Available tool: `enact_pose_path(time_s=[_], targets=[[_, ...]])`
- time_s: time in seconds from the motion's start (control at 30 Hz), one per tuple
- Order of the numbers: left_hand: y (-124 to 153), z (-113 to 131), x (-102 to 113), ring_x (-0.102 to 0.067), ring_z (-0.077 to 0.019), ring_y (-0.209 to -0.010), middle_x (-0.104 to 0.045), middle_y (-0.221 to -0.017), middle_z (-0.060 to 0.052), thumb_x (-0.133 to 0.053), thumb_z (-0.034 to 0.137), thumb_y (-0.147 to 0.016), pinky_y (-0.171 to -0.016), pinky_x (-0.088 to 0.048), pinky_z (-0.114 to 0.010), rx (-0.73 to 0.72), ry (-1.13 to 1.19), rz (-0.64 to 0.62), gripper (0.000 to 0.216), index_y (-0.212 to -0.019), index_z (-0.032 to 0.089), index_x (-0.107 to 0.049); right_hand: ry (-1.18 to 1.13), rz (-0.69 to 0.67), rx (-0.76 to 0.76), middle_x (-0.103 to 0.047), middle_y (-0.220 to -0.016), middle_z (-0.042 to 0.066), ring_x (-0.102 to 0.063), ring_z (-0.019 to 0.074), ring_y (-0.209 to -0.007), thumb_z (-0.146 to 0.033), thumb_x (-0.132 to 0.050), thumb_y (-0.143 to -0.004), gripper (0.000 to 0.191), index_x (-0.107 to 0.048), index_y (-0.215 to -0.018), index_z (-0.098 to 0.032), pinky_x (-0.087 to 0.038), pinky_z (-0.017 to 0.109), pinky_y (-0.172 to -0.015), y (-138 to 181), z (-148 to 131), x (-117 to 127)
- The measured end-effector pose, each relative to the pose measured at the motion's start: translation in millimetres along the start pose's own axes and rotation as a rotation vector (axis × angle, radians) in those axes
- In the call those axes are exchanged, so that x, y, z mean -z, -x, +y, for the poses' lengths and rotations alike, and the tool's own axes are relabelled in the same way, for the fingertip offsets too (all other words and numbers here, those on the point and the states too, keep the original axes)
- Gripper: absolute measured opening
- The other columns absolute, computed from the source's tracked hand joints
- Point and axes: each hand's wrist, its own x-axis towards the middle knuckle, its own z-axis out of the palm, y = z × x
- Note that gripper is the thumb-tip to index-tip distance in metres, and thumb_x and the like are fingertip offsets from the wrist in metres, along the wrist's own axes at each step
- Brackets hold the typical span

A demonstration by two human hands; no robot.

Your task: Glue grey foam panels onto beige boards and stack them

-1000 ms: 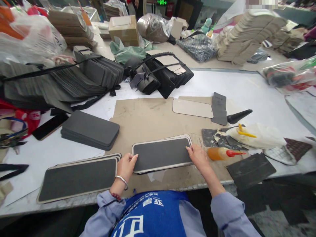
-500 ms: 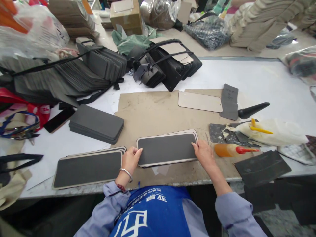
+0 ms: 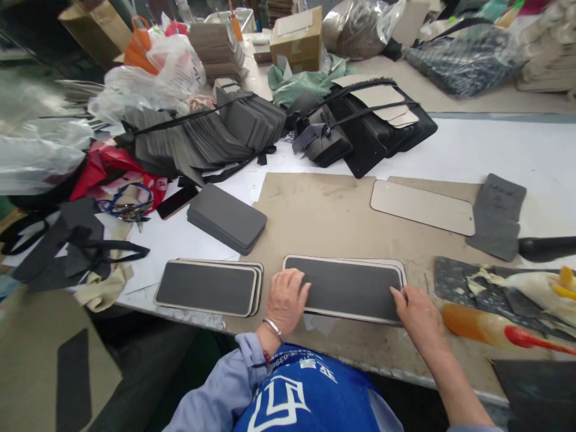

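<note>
In front of me lies a dark grey rectangular panel (image 3: 348,288) with a pale border and rounded corners, on top of at least one similar panel whose edge shows behind it. My left hand (image 3: 285,300) covers its left end, fingers curled over the edge. At the right end my right hand (image 3: 417,309) pinches the edge between thumb and fingers; the fingertips underneath are hidden. To the left, a short stack of similar bordered panels (image 3: 204,289) lies near the table edge. Behind that stack sits a pile of plain grey panels (image 3: 227,216).
A beige panel (image 3: 420,206) lies behind, beside grey pieces (image 3: 497,213) and a dark handle (image 3: 546,247). An orange glue bottle (image 3: 477,327) with a red nozzle is on the right. Strapped bundles (image 3: 198,135) stand at the back; a phone (image 3: 177,201) lies left.
My view has turned left, so things appear further right. My left hand has shifted from pinching the panel's left edge to lying over that end. My right hand keeps its pinch.
</note>
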Motion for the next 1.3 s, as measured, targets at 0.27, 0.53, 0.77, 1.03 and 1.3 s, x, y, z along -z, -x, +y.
enact_pose_path(time_s=[0.27,0.53,0.77,1.03,1.3], targets=[[-21,31,-35,-0.023,-0.0321,-0.132,-0.034,-0.142,-0.007,-0.048,0.045,-0.083,-0.104,-0.020,-0.057,-0.286,-0.031,-0.283,0.050,-0.131,0.034,-0.037,0.009,-0.052,-0.048,-0.052,-0.070,0.007,-0.050,0.0209,-0.067,-0.035,-0.038,-0.087,0.028,-0.049,-0.066,-0.021,-0.037,0.032,-0.060,3,-10,11],[-21,25,-43,-0.023,-0.0307,-0.133,-0.032,-0.143,-0.007,-0.049,0.045,-0.083,-0.106,-0.016,-0.055,-0.292,-0.054,-0.307,0.050,-0.130,0.034,-0.040,-0.028,-0.106,-0.134,-0.055,-0.072,0.007,-0.053,0.0209,-0.069,-0.034,-0.039,-0.088,0.026,-0.052,-0.070,-0.021,-0.039,0.032,-0.062,3,-15,20],[-22,25,-45,-0.023,-0.0298,-0.133,-0.031,-0.143,-0.007,-0.050,0.046,-0.081,-0.107,-0.014,-0.054,-0.292,-0.059,-0.301,0.052,-0.130,0.034,-0.039,0.129,0.069,-0.201,-0.054,-0.104,0.021,-0.050,0.0304,-0.100,-0.045,-0.039,-0.087,0.044,-0.052,-0.107,-0.008,-0.042,0.040,-0.077,-14,-29,49],[-22,25,-46,-0.026,-0.0302,-0.131,-0.033,-0.142,-0.006,-0.053,0.046,-0.080,-0.107,-0.012,-0.053,-0.295,-0.068,-0.299,0.052,-0.130,0.035,-0.040,-0.015,-0.042,0.427,-0.028,-0.143,0.016,-0.013,0.0259,-0.135,-0.043,-0.041,-0.086,0.058,-0.032,-0.135,-0.013,-0.019,0.046,-0.107,-26,-67,5],[-28,27,-46,-0.023,-0.0304,-0.133,-0.031,-0.143,-0.006,-0.054,0.045,-0.079,-0.107,-0.011,-0.056,-0.280,-0.065,-0.351,0.055,-0.131,0.037,-0.037,-0.010,-0.010,0.317,-0.023,-0.145,0.018,-0.013,0.0278,-0.135,-0.046,-0.042,-0.085,0.070,-0.018,-0.140,-0.009,-0.020,0.051,-0.106,-30,-26,-4]])
